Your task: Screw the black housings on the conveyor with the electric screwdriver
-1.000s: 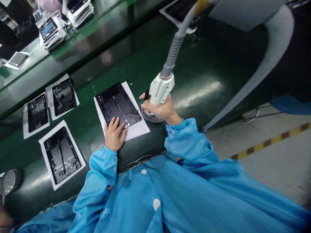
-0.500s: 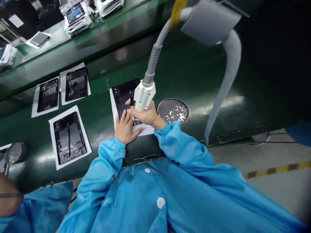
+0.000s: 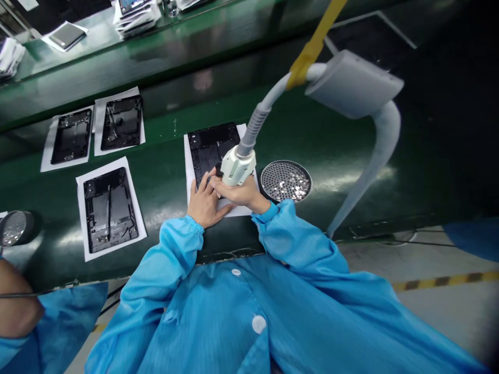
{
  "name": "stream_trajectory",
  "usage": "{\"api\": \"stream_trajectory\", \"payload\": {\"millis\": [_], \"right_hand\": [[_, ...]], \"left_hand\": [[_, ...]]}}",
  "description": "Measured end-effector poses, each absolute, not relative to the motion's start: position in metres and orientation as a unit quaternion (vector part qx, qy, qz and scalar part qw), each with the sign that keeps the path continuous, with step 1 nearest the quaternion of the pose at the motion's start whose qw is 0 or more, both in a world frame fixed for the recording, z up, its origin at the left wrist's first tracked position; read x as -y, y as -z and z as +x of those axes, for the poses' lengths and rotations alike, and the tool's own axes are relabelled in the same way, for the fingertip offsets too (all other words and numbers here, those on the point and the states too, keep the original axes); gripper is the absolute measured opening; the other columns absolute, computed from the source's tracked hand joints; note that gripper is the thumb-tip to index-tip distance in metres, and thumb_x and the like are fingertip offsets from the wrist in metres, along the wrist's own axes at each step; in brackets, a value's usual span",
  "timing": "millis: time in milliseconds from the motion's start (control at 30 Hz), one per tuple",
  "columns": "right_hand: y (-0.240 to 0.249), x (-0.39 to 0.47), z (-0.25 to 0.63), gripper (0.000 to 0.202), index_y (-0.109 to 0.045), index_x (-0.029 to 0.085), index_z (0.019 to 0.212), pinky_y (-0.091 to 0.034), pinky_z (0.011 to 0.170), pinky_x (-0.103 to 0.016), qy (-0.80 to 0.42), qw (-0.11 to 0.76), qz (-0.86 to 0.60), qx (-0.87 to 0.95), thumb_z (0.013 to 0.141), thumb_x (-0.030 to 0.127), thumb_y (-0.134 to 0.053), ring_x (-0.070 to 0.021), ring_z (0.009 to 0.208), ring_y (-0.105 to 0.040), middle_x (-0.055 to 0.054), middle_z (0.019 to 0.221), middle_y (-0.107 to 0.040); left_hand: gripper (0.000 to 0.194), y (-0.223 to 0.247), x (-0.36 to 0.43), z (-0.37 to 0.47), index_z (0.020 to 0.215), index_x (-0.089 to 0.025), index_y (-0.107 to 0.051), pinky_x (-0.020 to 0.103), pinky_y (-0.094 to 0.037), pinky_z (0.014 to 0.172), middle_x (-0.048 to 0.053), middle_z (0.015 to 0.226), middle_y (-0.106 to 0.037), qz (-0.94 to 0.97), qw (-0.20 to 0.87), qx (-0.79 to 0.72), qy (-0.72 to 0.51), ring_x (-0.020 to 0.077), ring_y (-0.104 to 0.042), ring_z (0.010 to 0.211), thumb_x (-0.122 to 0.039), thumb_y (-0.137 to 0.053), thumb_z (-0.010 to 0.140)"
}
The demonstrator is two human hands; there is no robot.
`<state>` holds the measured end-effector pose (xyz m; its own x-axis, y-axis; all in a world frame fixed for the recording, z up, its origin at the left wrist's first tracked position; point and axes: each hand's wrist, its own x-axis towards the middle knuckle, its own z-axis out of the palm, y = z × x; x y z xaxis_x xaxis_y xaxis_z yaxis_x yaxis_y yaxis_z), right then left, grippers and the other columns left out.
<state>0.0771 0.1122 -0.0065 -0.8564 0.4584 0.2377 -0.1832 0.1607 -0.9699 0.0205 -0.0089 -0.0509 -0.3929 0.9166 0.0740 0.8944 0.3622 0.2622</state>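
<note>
My right hand (image 3: 244, 192) is closed around a white electric screwdriver (image 3: 237, 165) that hangs on a thick grey cable (image 3: 255, 127). The screwdriver stands tilted over the lower part of a black tablet housing (image 3: 208, 156). Its tip is hidden behind my hands. My left hand (image 3: 205, 205) lies with its fingers stretched over the housing's lower edge, close beside my right fingers. White paper (image 3: 245, 211) lies under the housing. To the right of my right hand is a round perforated metal dish (image 3: 272, 179) with small shiny pieces in it.
Three more black housings (image 3: 111, 210) lie on paper to the left. A grey box (image 3: 353, 85) on the cable hangs at upper right from a yellow strap (image 3: 312, 52). Paper stacks (image 3: 138, 21) stand on the far ledge. A co-worker's arm (image 3: 15, 301) is at lower left.
The screwdriver's top has tilted and dropped a little, and the grey box hangs lower in view. Both hands stay at the housing's lower part. The whole view has shifted slightly.
</note>
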Motion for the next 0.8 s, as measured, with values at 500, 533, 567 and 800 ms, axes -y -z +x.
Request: {"api": "stream_trajectory", "payload": {"millis": [500, 533, 567, 800], "right_hand": [[-0.002, -0.126, 0.089, 0.028, -0.058, 0.019, 0.089, -0.053, 0.053, -0.029, -0.677, 0.297, -0.118, 0.663, 0.071, 0.036, -0.071, -0.0121, 0.048, -0.055, 0.004, 0.056, -0.056], [-0.004, -0.130, 0.093, 0.029, -0.058, 0.019, 0.092, -0.051, 0.051, -0.029, -0.676, 0.305, -0.116, 0.661, 0.072, 0.035, -0.071, -0.0115, 0.045, -0.054, 0.005, 0.053, -0.055], [-0.006, -0.134, 0.095, 0.029, -0.058, 0.019, 0.092, -0.051, 0.049, -0.029, -0.672, 0.315, -0.115, 0.661, 0.072, 0.034, -0.071, -0.0113, 0.043, -0.053, 0.006, 0.051, -0.054], [-0.009, -0.146, 0.104, 0.022, -0.059, 0.021, 0.086, -0.048, 0.046, -0.029, -0.645, 0.349, -0.155, 0.662, 0.069, 0.027, -0.071, -0.0118, 0.041, -0.052, 0.006, 0.047, -0.055]], "left_hand": [[0.065, 0.047, 0.022, 0.025, 0.141, -0.023, -0.045, 0.063, -0.015, 0.114, 0.014, 0.154, -0.032, 0.576, 0.031, -0.811, -0.098, 0.0356, -0.023, 0.144, -0.060, -0.049, 0.087], [0.065, 0.046, 0.026, 0.024, 0.140, -0.024, -0.045, 0.063, -0.015, 0.113, 0.013, 0.154, -0.031, 0.583, 0.035, -0.806, -0.094, 0.0354, -0.023, 0.144, -0.061, -0.049, 0.087], [0.064, 0.045, 0.030, 0.022, 0.139, -0.024, -0.047, 0.062, -0.017, 0.113, 0.013, 0.153, -0.033, 0.592, 0.040, -0.799, -0.096, 0.0349, -0.024, 0.143, -0.061, -0.050, 0.087], [0.049, 0.034, 0.047, -0.007, 0.111, -0.019, -0.063, 0.037, -0.049, 0.077, 0.010, 0.092, -0.072, 0.274, -0.045, -0.934, -0.223, 0.0262, -0.066, 0.086, -0.059, -0.056, 0.084]]}}
